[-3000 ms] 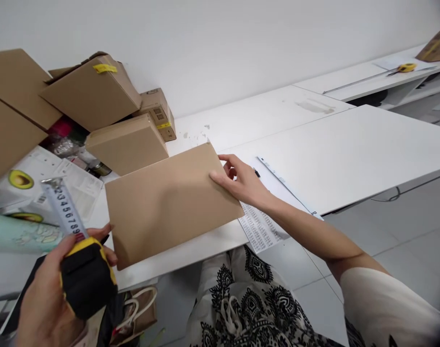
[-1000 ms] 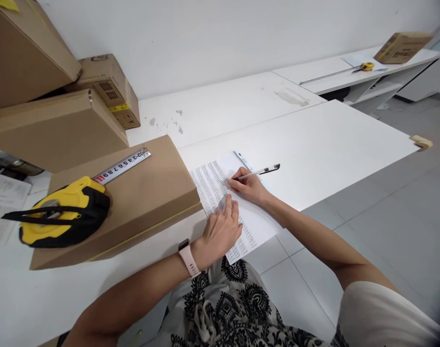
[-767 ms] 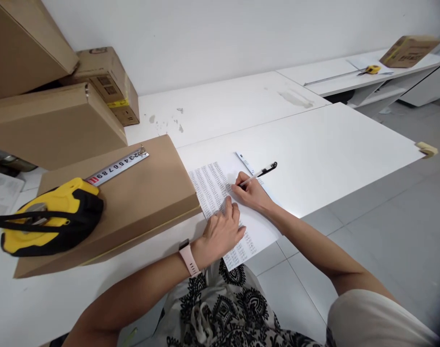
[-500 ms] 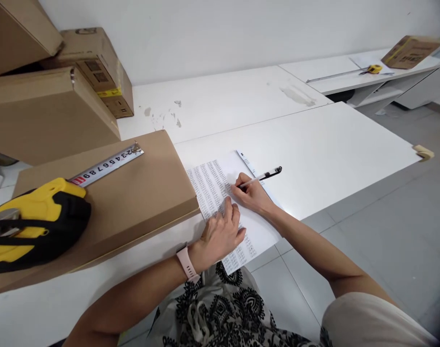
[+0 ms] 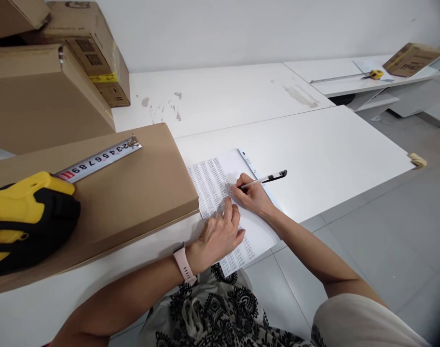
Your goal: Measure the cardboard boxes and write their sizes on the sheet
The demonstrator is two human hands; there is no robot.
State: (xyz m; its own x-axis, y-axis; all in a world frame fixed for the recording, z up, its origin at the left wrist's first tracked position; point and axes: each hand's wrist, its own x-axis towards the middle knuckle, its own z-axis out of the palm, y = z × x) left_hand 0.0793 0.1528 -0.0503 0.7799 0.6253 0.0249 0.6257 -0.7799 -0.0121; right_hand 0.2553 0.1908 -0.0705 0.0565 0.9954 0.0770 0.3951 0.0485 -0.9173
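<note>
Left hand [image 5: 220,236] lies flat, fingers together, pinning the sheet [image 5: 214,185], which overhangs the bench [image 5: 332,144] edge. Right hand [image 5: 252,197] pinches the pen [image 5: 265,179], tip on the sheet, just beside the box [image 5: 133,193]. If the left hand eased, the sheet might skew or slide off. One sheet, one pen. Two tapes: near tape [image 5: 28,221] on the box, far tape [image 5: 377,74]. Five boxes.

White table [image 5: 332,144] bears a printed sheet [image 5: 210,182] and cardboard box [image 5: 133,193]
</note>
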